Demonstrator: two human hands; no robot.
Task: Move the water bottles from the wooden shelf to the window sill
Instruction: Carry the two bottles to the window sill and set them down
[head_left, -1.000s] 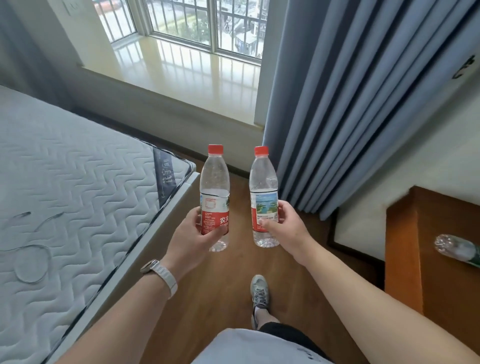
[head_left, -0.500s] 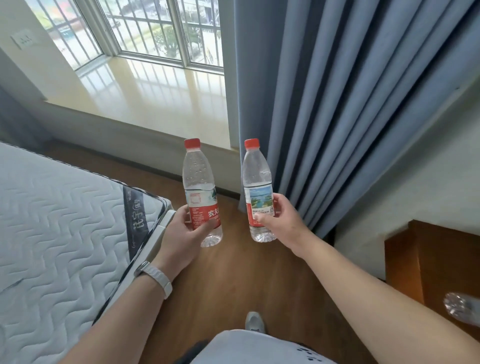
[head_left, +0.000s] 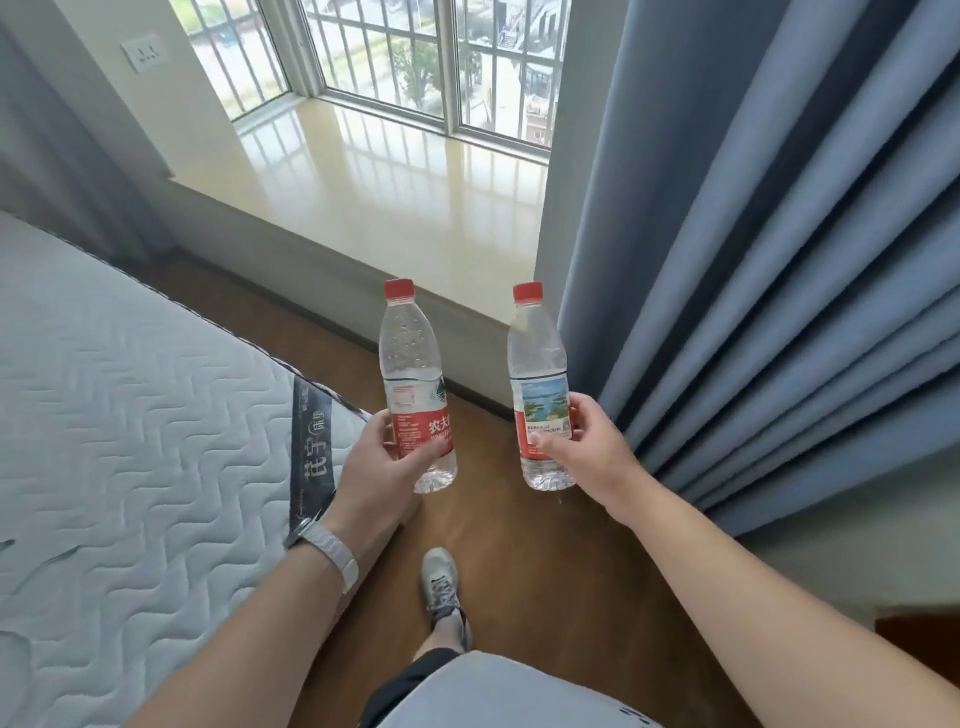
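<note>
The left hand (head_left: 379, 467) is holding the left bottle (head_left: 413, 364) and the right hand (head_left: 592, 452) the right bottle (head_left: 537, 358), both upright and apart, above the floor (head_left: 519, 545) just before the window sill (head_left: 415, 208). The bed (head_left: 130, 415) is lying before the sill's left end; the curtain (head_left: 753, 260) is hanging at its right end.

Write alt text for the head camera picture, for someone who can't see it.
A person holds two upright, red-capped water bottles, the left bottle in the left hand and the right bottle in the right hand, short of a glossy window sill. A quilted mattress lies to the left; a blue curtain hangs on the right.
</note>
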